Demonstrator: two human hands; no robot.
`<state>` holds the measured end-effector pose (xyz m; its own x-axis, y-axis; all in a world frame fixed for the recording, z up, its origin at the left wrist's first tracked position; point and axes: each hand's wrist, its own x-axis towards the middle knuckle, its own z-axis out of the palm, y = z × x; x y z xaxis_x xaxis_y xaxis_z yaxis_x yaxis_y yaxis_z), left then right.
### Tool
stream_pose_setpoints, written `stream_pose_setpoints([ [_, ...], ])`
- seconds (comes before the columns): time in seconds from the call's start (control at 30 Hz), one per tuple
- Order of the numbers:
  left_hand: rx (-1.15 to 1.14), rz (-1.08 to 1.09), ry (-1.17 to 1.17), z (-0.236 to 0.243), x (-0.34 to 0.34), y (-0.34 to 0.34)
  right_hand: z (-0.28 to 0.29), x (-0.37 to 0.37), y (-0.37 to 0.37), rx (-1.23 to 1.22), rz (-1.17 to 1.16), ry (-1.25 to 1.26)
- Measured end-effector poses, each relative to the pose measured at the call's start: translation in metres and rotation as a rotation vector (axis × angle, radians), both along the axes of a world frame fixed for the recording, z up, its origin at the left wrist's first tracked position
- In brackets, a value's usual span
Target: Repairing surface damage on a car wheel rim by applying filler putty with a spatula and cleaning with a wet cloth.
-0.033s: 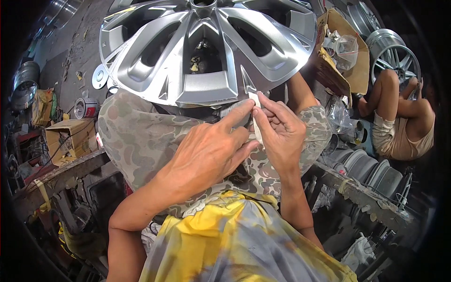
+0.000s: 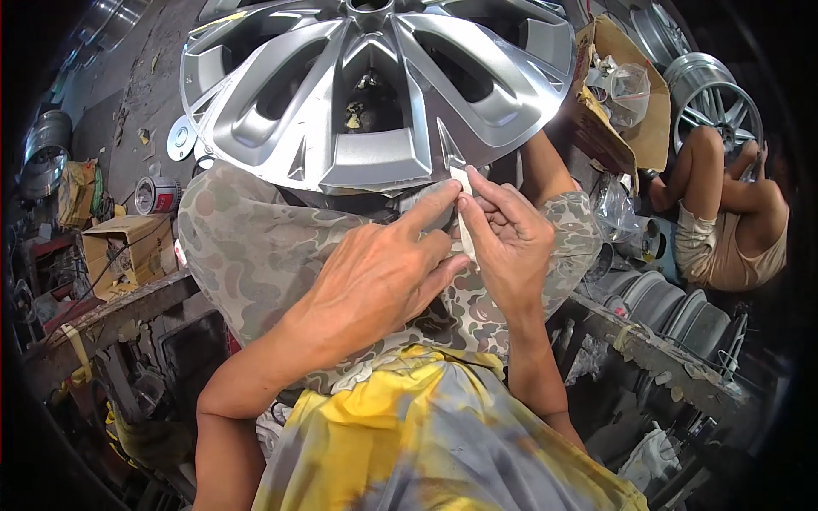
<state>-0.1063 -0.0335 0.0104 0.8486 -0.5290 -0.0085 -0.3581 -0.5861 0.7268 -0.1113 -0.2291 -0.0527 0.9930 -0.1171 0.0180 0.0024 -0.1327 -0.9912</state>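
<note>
A large silver alloy wheel (image 2: 379, 157) lies tilted in front of me, its near rim over my knees. My right hand (image 2: 515, 234) pinches a narrow pale folded strip (image 2: 467, 230) between thumb and fingers, just below the rim. From the left, my left hand (image 2: 379, 264) meets the same strip, its index fingertip at the top and its thumb lower down. The other left fingers curl under and are partly hidden. The strip's upper end comes close to a pointed recess in a spoke; whether it touches the metal I cannot tell.
An open cardboard box (image 2: 652, 140) with plastic cups stands right of the wheel. Another person's bare legs (image 2: 707, 175) are at far right, beside another wheel (image 2: 716, 102). A tin can (image 2: 156, 196) and small carton (image 2: 128, 255) sit left. Stacked rims (image 2: 673, 307) lie lower right.
</note>
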Motion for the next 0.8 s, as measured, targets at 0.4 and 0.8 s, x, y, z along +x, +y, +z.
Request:
stream_pose_setpoints([
  [0.4, -0.001, 0.015, 0.025, -0.003, -0.003, 0.006, 0.0, -0.005, 0.007, -0.036, -0.024, -0.044],
  [0.8, -0.574, 0.27, 0.592, 0.004, 0.0, 0.005, 0.041, -0.037, -0.023, -0.045, 0.194, -0.14],
])
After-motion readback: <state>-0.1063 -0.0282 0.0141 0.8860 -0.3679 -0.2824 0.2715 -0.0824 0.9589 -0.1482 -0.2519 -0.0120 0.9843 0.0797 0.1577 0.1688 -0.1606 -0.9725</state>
